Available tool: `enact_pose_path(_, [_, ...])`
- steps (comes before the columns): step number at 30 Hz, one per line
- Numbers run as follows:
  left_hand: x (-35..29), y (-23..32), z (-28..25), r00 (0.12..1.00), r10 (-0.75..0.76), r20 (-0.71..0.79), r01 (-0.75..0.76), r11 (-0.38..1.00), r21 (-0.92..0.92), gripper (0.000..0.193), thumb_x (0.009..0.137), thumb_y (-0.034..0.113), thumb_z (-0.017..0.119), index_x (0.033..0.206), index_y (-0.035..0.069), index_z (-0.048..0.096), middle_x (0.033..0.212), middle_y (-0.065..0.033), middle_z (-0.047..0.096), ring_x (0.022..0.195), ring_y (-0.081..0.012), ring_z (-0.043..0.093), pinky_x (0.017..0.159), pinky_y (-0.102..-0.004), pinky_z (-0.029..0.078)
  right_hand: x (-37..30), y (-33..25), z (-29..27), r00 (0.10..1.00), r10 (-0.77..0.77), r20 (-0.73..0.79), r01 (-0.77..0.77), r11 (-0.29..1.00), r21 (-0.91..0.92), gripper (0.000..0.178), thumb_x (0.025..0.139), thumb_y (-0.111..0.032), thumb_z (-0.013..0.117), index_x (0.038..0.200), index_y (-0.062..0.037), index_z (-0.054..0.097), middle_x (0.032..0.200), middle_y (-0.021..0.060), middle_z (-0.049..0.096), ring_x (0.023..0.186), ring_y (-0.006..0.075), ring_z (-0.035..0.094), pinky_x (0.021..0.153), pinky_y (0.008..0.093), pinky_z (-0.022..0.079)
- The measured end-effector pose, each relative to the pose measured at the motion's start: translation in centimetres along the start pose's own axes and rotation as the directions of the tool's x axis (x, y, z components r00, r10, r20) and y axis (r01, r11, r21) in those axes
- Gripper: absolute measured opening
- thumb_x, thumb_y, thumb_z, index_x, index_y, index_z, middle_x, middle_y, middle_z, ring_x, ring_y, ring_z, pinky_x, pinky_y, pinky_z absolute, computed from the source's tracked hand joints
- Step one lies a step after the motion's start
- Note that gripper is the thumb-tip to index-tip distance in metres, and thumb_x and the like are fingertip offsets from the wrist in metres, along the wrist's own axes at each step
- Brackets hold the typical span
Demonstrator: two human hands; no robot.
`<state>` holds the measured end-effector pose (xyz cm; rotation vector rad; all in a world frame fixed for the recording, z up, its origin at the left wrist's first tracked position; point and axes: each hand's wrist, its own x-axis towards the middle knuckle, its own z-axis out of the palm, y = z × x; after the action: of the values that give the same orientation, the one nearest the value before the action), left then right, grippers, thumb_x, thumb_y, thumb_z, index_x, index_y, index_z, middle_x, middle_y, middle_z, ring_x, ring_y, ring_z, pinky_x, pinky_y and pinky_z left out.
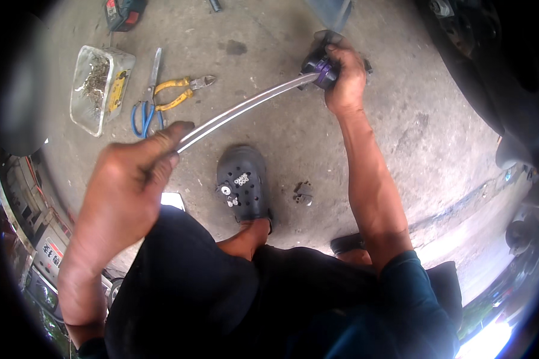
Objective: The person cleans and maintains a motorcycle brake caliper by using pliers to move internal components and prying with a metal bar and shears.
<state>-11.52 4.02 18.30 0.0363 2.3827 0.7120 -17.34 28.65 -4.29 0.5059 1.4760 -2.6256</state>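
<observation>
My left hand [141, 170] is closed, thumb and fingers pinching one end of a long, shiny, silvery strip [239, 112]. The strip slants up to the right and meets a dark part with a purple band [323, 70]. Round that dark part the fingers of my right hand [346, 78] are wrapped, held out over the concrete floor. Whether the strip is stiff or flexible I cannot tell. Left of it on the floor lie blue-handled scissors [145, 110] and yellow-handled cutting pliers [176, 93], close together.
A clear plastic tub [118, 75] of small bits stands at the left, below a red and black battery-like block [124, 15]. A small dark scrap [302, 192] lies right of my grey clog [242, 179]. Dark machine-like parts [467, 36] border the right side.
</observation>
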Motion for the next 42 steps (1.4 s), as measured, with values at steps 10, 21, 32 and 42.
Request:
enact_pose_path(10, [-1.2,1.0,-0.4,0.944,-0.222,0.245,0.299,0.891,-0.341,0.038,0.087,0.003,0.057,0.124,-0.005,0.057,0.088,-0.0131,0.069,0.066,-0.0178,0.063,0.064,-0.0285,0.049,-0.1,-0.4,1.0,0.976,0.150,-0.159,-0.123,0.979,0.164,0.036,0.086,-0.017,0.043,0.108,0.0045,0.061,0.091,0.0115,0.063,0.083,0.0215,0.061,0.078,0.0345,0.052])
enact_pose_path(21, [-0.3,-6.8,0.3,0.930,0.368,0.000,-0.118,0.297,-0.948,0.084,0.078,0.059,0.067,0.121,-0.009,0.042,0.098,-0.0228,0.063,0.081,-0.0270,0.067,0.075,-0.0329,0.056,0.5,0.2,-0.1,0.977,0.160,-0.142,-0.138,0.979,0.150,0.039,0.083,-0.020,0.041,0.109,0.0033,0.059,0.092,0.0130,0.063,0.083,0.0243,0.061,0.076,0.0374,0.051])
enact_pose_path(32, [10.3,-9.0,8.9,0.901,0.096,-0.424,-0.158,0.981,-0.114,0.029,0.093,0.027,0.061,0.109,0.002,0.062,0.084,-0.0107,0.064,0.073,-0.0221,0.059,0.070,-0.0329,0.048,0.1,0.3,0.4,0.995,0.087,-0.040,-0.077,0.977,0.197,0.039,0.082,-0.020,0.043,0.110,0.0029,0.058,0.093,0.0129,0.061,0.082,0.0237,0.060,0.072,0.0366,0.052])
enact_pose_path(42, [0.2,-7.4,7.3,0.980,-0.069,0.187,0.130,0.932,-0.338,0.034,0.095,0.012,0.055,0.125,-0.002,0.052,0.109,-0.0167,0.064,0.105,-0.0210,0.059,0.092,-0.0325,0.044,-0.3,1.1,-0.4,0.996,0.009,-0.088,0.002,0.993,0.117,0.040,0.082,-0.019,0.042,0.111,0.0049,0.056,0.091,0.0145,0.061,0.077,0.0243,0.061,0.069,0.0357,0.052])
